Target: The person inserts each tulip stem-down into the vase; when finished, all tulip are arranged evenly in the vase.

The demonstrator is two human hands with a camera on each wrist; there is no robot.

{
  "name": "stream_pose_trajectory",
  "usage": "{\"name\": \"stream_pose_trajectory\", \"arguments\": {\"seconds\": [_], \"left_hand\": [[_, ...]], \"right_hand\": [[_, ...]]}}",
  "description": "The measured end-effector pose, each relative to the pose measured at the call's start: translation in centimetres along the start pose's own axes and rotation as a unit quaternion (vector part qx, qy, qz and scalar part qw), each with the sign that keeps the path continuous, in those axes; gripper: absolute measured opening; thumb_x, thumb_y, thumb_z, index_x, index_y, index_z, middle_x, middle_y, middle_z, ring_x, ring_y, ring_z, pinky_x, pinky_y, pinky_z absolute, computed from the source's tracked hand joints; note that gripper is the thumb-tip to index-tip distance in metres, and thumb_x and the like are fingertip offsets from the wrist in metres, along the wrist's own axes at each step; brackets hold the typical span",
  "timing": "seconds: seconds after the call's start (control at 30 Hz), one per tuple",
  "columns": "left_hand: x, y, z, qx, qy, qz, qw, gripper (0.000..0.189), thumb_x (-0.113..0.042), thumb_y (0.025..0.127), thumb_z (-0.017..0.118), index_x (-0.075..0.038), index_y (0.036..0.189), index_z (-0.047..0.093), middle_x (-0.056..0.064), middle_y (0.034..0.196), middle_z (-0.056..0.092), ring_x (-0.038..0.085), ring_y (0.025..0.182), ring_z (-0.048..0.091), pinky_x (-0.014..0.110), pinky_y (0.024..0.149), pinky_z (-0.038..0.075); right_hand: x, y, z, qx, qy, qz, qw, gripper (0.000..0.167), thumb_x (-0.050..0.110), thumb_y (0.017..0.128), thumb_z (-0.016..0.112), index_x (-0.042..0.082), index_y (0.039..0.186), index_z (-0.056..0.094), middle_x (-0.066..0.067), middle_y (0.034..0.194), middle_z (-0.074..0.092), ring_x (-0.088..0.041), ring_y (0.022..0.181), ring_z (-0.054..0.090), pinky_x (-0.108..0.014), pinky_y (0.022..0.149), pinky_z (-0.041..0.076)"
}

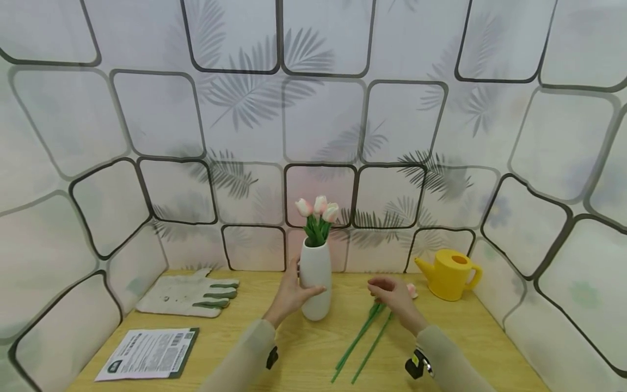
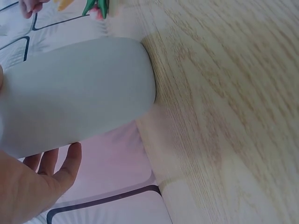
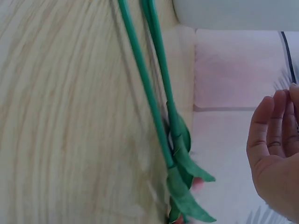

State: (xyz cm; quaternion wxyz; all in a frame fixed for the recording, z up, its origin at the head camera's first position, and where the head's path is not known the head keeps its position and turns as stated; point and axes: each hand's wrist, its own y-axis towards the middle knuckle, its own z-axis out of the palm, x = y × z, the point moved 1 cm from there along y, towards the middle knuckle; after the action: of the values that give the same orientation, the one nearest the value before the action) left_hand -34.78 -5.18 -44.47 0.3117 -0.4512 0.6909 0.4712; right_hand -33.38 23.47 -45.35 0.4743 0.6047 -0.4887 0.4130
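Observation:
A tall white vase (image 1: 315, 280) stands upright on the wooden table, holding several pink-and-white artificial tulips (image 1: 318, 212) with green leaves. My left hand (image 1: 293, 294) grips the vase from its left side, thumb across the front and fingers round the back. In the left wrist view, curled fingertips (image 2: 74, 151) lie against the vase wall. My right hand (image 1: 394, 296) hovers over loose tulips with loosely bent fingers and nothing visible in them. Those tulips' green stems (image 3: 145, 79) lie on the table right of the vase; one pink bloom (image 1: 412, 291) shows beyond the hand.
A yellow watering can (image 1: 448, 276) stands at the back right. At the left lie a pale work glove (image 1: 181, 294) with green-edged fingers and, nearer, a printed packet (image 1: 147, 353). Patterned walls (image 1: 254, 196) enclose the table (image 1: 303, 359) at the back and sides.

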Motion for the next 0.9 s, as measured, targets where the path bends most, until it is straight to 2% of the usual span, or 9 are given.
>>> {"name": "stream_pose_trajectory", "arguments": {"seconds": [0.17,0.33,0.43,0.7,0.9], "left_hand": [[0.0,0.0,0.3,-0.008,0.002,0.002,1.0000,0.097,-0.030,0.073,0.088,-0.015,0.149,0.029,0.014,0.137,0.051,0.033,0.122,0.054,0.055,0.095,0.051],[-0.1,-0.1,0.5,-0.021,0.007,0.006,0.9997,0.099,-0.033,0.073,0.088,-0.013,0.149,0.028,0.016,0.137,0.050,0.033,0.121,0.055,0.056,0.094,0.051],[0.0,-0.2,0.6,-0.026,0.011,0.009,0.9995,0.100,-0.033,0.073,0.088,-0.012,0.149,0.028,0.017,0.137,0.050,0.034,0.121,0.055,0.056,0.093,0.052],[0.0,-0.4,0.7,-0.034,0.014,0.006,0.9993,0.099,-0.033,0.074,0.087,-0.011,0.150,0.028,0.017,0.138,0.049,0.035,0.122,0.054,0.057,0.095,0.050],[-0.1,-0.6,0.6,-0.020,0.015,-0.001,0.9997,0.100,-0.035,0.076,0.086,-0.009,0.152,0.026,0.017,0.141,0.046,0.036,0.125,0.051,0.060,0.098,0.048]], "right_hand": [[-1.3,-0.2,-1.2,0.032,-0.020,0.004,0.9993,0.032,0.014,0.094,0.066,-0.006,0.119,0.063,-0.003,0.100,0.070,-0.015,0.086,0.065,-0.037,0.076,0.059],[-2.1,-0.5,-1.9,0.049,-0.033,-0.005,0.9982,0.038,0.014,0.094,0.066,-0.013,0.120,0.060,-0.021,0.112,0.068,-0.011,0.087,0.065,-0.037,0.078,0.059],[-2.3,-0.7,-2.1,0.062,-0.036,-0.012,0.9974,0.041,0.013,0.094,0.067,-0.016,0.121,0.057,-0.027,0.116,0.065,-0.008,0.086,0.064,-0.036,0.076,0.059],[-3.3,-1.0,-2.9,0.107,-0.060,0.005,0.9925,0.041,0.014,0.093,0.068,-0.015,0.120,0.059,-0.020,0.107,0.070,-0.014,0.085,0.066,-0.033,0.069,0.059],[-4.2,-1.5,-3.7,0.129,-0.088,0.041,0.9869,0.040,0.017,0.093,0.068,-0.013,0.119,0.062,-0.014,0.103,0.072,-0.009,0.079,0.062,-0.029,0.066,0.056]]}}
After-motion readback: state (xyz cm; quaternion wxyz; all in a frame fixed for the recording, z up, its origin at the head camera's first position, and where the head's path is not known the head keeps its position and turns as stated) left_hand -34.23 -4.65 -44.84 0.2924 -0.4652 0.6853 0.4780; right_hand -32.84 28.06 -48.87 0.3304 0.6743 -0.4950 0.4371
